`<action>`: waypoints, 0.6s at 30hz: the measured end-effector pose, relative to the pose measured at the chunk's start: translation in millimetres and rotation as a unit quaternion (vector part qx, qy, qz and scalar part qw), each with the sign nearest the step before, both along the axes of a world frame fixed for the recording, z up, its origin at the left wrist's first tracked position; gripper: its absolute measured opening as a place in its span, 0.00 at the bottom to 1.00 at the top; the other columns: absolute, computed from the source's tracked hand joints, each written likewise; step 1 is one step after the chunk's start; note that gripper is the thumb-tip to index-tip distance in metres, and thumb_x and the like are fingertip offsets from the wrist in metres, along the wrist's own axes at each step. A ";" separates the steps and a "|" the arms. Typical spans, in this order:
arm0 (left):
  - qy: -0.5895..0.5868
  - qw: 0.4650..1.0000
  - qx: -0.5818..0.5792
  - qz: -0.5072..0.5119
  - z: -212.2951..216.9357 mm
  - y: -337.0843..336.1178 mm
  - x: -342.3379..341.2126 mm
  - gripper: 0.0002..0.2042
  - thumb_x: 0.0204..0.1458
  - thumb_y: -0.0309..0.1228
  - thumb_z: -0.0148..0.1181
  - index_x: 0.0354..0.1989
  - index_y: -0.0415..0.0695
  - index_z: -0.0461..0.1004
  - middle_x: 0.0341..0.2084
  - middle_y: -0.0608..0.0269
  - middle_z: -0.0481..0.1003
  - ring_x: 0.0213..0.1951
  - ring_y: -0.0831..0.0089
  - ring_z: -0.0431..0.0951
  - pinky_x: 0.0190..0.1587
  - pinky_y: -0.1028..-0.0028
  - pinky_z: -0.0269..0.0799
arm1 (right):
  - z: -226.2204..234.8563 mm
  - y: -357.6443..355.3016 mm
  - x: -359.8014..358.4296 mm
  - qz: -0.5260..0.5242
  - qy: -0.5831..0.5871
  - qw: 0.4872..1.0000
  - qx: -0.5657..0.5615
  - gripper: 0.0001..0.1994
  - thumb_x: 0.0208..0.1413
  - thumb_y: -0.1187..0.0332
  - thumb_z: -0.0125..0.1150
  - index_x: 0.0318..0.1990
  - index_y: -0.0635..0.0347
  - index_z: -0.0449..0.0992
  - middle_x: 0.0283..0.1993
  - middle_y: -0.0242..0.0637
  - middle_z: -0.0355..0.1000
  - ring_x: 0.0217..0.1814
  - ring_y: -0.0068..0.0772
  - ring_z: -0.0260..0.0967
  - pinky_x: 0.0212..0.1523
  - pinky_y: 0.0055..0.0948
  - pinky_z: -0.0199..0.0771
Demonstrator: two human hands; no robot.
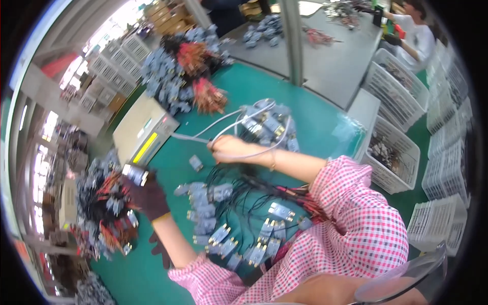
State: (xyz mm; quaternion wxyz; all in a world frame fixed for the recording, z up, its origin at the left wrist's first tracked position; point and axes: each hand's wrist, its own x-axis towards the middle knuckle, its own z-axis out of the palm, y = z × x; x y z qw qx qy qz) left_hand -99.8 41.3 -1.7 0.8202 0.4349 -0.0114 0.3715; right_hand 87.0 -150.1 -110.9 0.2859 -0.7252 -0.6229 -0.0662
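My left hand [148,197], in a dark glove, holds a small blue-grey connector module [136,174] with a shiny metal end. It is at the left of the bench, beside a heap of similar modules with red and black wires [108,199]. My bare right hand [226,148] is closed around a pale grey cable [201,139] near the middle of the bench; its fingertips are partly hidden. The cable runs from a beige box with a yellow stripe [145,131] and loops past my right wrist. One loose module [195,162] lies between my hands.
Wired modules [204,213] lie in rows before me on the green bench [178,239]. A bag of modules [269,124] sits beyond my right hand, a large heap [165,76] behind the box. White crates [391,152] stand at right. A person [414,40] sits at far right.
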 end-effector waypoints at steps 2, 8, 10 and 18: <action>0.159 0.980 0.116 0.002 2.0 -16.5 26.1 0.18 0.58 0.40 0.51 0.50 0.41 0.67 0.39 0.55 0.72 0.40 0.62 0.73 0.45 0.62 0.69 | -1.5 -2.2 -1.0 -0.009 0.136 0.991 0.014 0.07 0.46 0.69 0.52 0.31 0.62 0.71 0.28 0.49 0.72 0.34 0.47 0.73 0.37 0.41 0.72; 0.297 0.706 0.626 0.146 40.2 -82.9 34.2 0.18 0.56 0.28 0.49 0.56 0.45 0.65 0.50 0.51 0.68 0.46 0.58 0.74 0.47 0.64 0.70 | -9.8 -5.1 -1.6 -0.013 0.070 0.997 0.041 0.06 0.44 0.68 0.52 0.29 0.59 0.72 0.25 0.48 0.71 0.33 0.51 0.72 0.37 0.42 0.71; 0.292 0.385 0.782 0.395 69.6 -7.9 45.7 0.20 0.52 0.22 0.45 0.56 0.44 0.64 0.54 0.49 0.65 0.49 0.52 0.72 0.50 0.64 0.68 | -19.7 -4.8 8.8 -0.041 0.046 0.995 0.079 0.06 0.44 0.68 0.52 0.28 0.59 0.71 0.23 0.44 0.71 0.31 0.49 0.72 0.36 0.41 0.72; 0.371 0.155 0.606 0.687 156.9 31.8 -174.8 0.18 0.54 0.40 0.54 0.44 0.37 0.71 0.40 0.42 0.73 0.40 0.50 0.76 0.43 0.63 0.73 | 1.4 -13.3 2.0 0.000 0.134 0.990 0.043 0.07 0.48 0.70 0.48 0.33 0.60 0.71 0.23 0.43 0.72 0.31 0.44 0.74 0.35 0.38 0.72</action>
